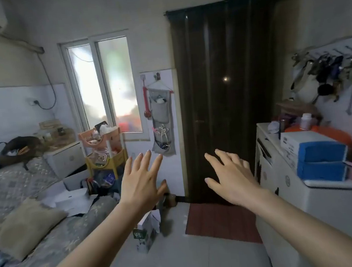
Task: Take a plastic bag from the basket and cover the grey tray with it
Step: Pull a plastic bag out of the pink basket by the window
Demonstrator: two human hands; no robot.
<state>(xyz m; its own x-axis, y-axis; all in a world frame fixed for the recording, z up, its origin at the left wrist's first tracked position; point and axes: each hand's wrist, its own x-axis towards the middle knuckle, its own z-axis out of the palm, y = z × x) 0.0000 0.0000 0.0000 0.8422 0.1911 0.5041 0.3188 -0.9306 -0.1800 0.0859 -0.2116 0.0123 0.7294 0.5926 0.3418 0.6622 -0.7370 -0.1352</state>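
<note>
Both of my arms stretch forward at chest height in the middle of a small room. My left hand (141, 179) is open, palm away, fingers spread, holding nothing. My right hand (230, 175) is open too, fingers spread and pointing left, also with nothing in it. A stacked rack of orange and yellow baskets (103, 149) stands under the window, beyond my left hand. I cannot make out a plastic bag or a grey tray in this view.
A bed (27, 201) with a pillow and white boxes fills the left side. A white cabinet (304, 185) with blue boxes stands on the right. A dark curtain (227, 96) covers the doorway ahead, with a red mat (220, 221) below. A carton (146, 233) stands on the floor.
</note>
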